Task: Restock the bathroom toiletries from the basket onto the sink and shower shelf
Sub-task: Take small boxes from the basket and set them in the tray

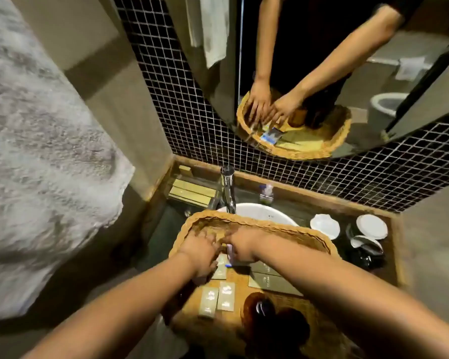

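Observation:
A wicker basket (246,222) rests over the sink basin (266,211). Both my hands are inside it, close together. My right hand (241,246) is closed around a small white and blue packet (230,256). My left hand (200,251) lies with its fingers curled on flat pale sachets; motion blur hides whether it grips one. More sachets (219,297), olive boxes (271,279) and two brown bottles (261,308) lie in the basket nearer me.
A chrome faucet (227,187) stands behind the basket. Back left on the counter is a wooden tray of boxes (192,191), with a small bottle (266,193) near the wall. White lidded cups (324,226) stand right. A towel (36,151) hangs left. The mirror (322,73) reflects my hands.

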Available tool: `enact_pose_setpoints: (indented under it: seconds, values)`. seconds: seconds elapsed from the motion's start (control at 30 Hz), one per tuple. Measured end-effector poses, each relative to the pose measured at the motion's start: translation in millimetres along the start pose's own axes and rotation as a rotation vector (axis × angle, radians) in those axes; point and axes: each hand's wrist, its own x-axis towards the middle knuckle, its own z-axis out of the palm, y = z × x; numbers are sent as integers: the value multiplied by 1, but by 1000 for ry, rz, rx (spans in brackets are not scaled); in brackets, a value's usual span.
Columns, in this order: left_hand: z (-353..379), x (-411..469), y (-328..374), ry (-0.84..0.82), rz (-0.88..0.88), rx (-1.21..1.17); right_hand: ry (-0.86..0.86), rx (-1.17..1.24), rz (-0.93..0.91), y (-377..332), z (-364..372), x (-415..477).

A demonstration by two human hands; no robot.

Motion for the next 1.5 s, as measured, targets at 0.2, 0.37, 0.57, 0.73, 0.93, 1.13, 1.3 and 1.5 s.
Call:
enact_pose_setpoints:
  seconds: [0.2, 0.37, 0.57, 0.73, 0.93, 1.13, 1.3, 1.5]
  values:
    - [45, 7, -8, -8, 69, -32, -86, -30, -39, -7, 23, 26]
    - [71, -10, 6, 110, 121, -182, 30, -68, -120, -2, 38, 31]
    - [85, -18, 24, 1, 201, -172, 79, 21, -135, 10, 51, 25]
    - [91, -29, 31, -67, 117, -265, 110, 26, -172, 8, 66, 24]
    - [86, -28, 26, -89, 102, -207, 194, -26, -128, 2, 77, 36]
    - [87, -29, 29, -97, 123, -147, 260, -78, -107, -3, 82, 44]
    - [90, -29, 30, -100, 119, -176, 321, -75, -181, 2, 87, 44]
    - [72, -23, 16, -53, 45, -446, 502, 381, -30, 11, 65, 33]
